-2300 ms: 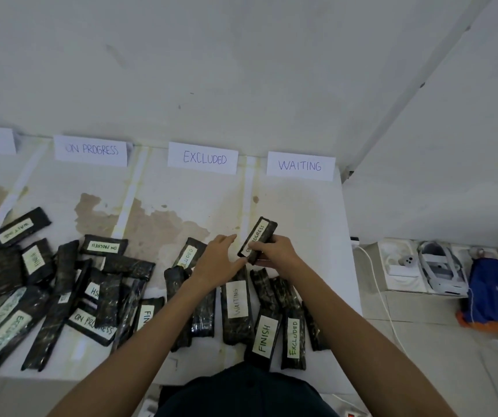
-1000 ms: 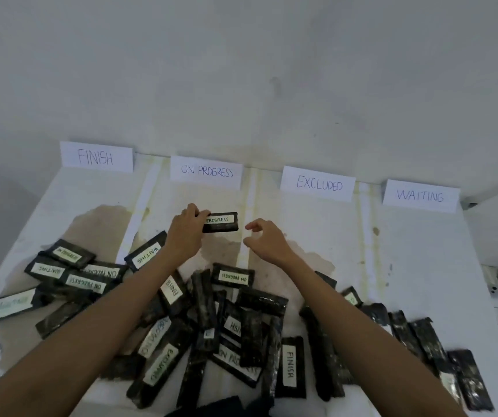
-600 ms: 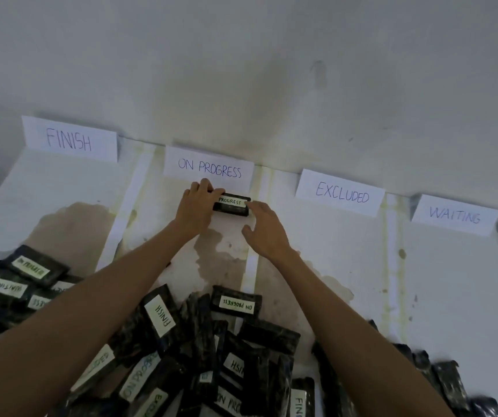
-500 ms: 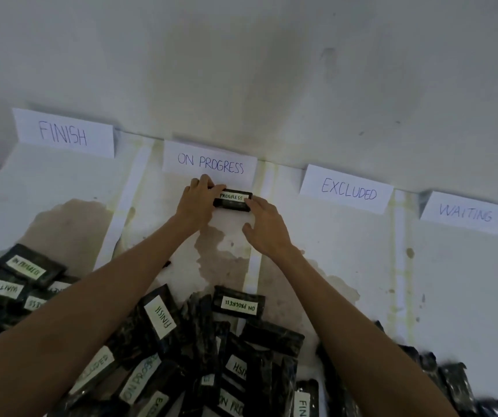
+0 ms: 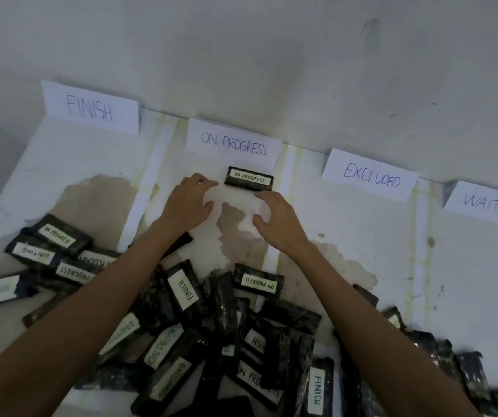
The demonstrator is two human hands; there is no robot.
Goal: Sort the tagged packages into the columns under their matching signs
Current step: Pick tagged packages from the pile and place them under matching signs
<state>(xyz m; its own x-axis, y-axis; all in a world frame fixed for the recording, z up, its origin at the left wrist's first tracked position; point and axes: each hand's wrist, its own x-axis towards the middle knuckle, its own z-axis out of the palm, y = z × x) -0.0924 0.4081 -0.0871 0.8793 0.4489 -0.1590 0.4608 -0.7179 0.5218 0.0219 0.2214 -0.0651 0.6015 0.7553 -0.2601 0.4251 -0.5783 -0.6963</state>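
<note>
At the far left, against the wall, a FINISH sign (image 5: 91,108) is stood at the head of its column on the white table (image 5: 362,251). Below it, a small cluster of black packages (image 5: 52,251) with ON PROGRESS and WAITING tags is seen. A larger heap of tagged packages (image 5: 211,326) is spread across the near edge, partly covered by both forearms.

The left hand (image 5: 189,201) is held palm down over the second column. Its fingers are loosely curled and nothing is gripped. The index fingertip is just beside the left end of a single package (image 5: 249,178); contact cannot be told. That package, tagged ON PROGRESS, is laid flat and crosswise directly under the ON PROGRESS sign (image 5: 232,142).

The right hand (image 5: 277,218) is spread palm down, its fingers relaxed and slightly bent. Nothing is held by it, and its fingertips are just short of the package's near edge.

Further right, the EXCLUDED sign (image 5: 369,175) and the WAITING sign (image 5: 488,204) are stood.
</note>
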